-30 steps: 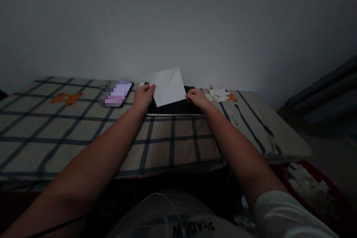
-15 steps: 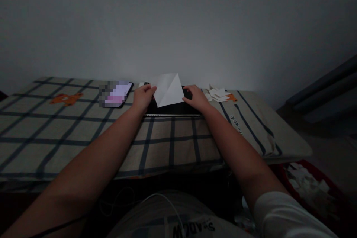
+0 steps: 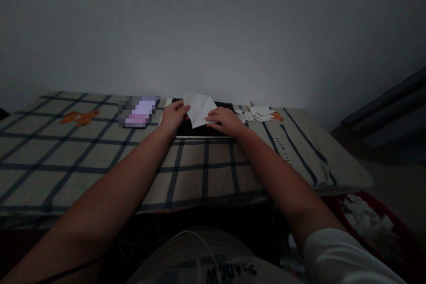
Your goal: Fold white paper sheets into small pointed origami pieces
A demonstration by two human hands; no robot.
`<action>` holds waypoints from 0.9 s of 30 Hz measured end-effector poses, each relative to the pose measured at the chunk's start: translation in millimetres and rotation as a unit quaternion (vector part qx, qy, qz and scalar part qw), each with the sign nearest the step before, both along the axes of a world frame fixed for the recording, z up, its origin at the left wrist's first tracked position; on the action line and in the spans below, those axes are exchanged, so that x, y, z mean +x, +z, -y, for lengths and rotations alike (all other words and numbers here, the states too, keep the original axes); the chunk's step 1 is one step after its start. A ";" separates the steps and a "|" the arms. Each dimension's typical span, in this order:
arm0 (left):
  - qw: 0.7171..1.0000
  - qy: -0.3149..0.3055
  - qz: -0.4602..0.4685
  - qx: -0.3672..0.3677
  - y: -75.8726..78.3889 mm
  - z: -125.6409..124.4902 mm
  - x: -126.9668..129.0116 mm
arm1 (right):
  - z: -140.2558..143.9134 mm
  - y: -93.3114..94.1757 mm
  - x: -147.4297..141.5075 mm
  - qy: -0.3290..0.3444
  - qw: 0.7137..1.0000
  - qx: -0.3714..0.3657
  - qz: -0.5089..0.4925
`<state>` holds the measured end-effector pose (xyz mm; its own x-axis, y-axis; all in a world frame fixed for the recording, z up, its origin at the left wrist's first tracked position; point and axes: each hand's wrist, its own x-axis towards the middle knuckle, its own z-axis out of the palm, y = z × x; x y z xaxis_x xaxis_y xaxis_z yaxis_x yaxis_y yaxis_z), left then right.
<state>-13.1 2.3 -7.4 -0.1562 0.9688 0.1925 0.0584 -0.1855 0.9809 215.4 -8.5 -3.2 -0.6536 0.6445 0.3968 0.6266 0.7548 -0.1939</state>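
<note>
left hand [image 3: 173,116] pinched the folded white paper [image 3: 199,107] | right hand [image 3: 223,120] gripped its other edge | paper lay over a black tablet [image 3: 199,131] | phone [image 3: 138,112] lay nearby

A dim home bedroom: checked bear-print bedsheet [image 3: 100,151], bare wall [image 3: 213,26]

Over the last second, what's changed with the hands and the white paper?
The white paper has come down from standing tilted up to lying nearly flat over the black board. The right hand slid left along it, toward the left hand, which kept its grip on the left edge. The phone and paper scraps stayed put.
</note>
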 end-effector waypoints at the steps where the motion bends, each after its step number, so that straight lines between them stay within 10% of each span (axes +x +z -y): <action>1: 1.000 -0.002 0.007 -0.005 -0.6 -0.5 0.3 | -1.0 -0.1 -0.6 0.006 1.000 -0.007 -0.006; 10: 1.000 0.003 -0.007 0.019 -0.5 0.2 -1.2 | 2.8 -1.3 -3.1 -0.055 0.983 -0.088 -0.151; 21: 0.971 -0.194 -0.093 0.099 2.0 11.5 5.5 | 0.4 -0.4 -2.3 -0.096 0.944 -0.132 -0.287; 27: 0.973 -0.132 -0.154 0.112 0.1 11.2 5.3 | 2.7 -0.3 -4.6 -0.084 0.951 -0.128 -0.267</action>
<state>-7.8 -9.0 -7.3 0.1914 0.8957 0.4014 0.2646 -0.4409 0.8577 210.9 -11.1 -3.5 -0.2825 0.8422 0.4593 0.4938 0.5381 -0.6831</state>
